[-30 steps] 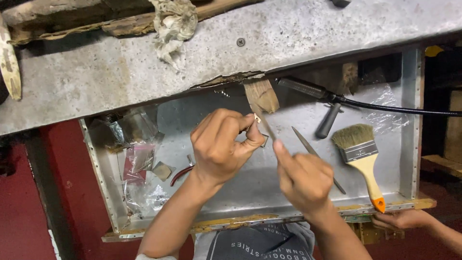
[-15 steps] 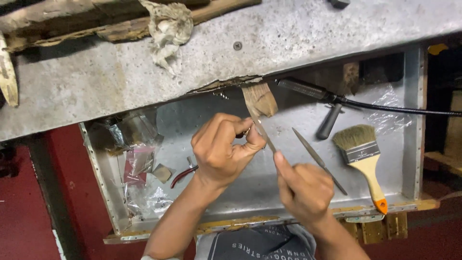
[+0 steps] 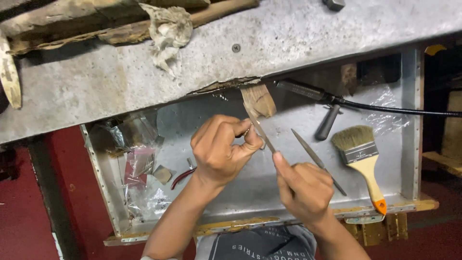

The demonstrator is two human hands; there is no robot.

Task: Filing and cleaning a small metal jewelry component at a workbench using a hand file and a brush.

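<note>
Paintbrush (image 3: 360,156) and needle file (image 3: 315,159) crowd tray's right

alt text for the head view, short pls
Left hand pinches a small piece while right hand works a thin metal file against it, above a metal tray holding a paintbrush, a second file and red-handled pliers.

Two bare forearms, dark grey printed shirt (image 3: 255,245), no gloves
</note>
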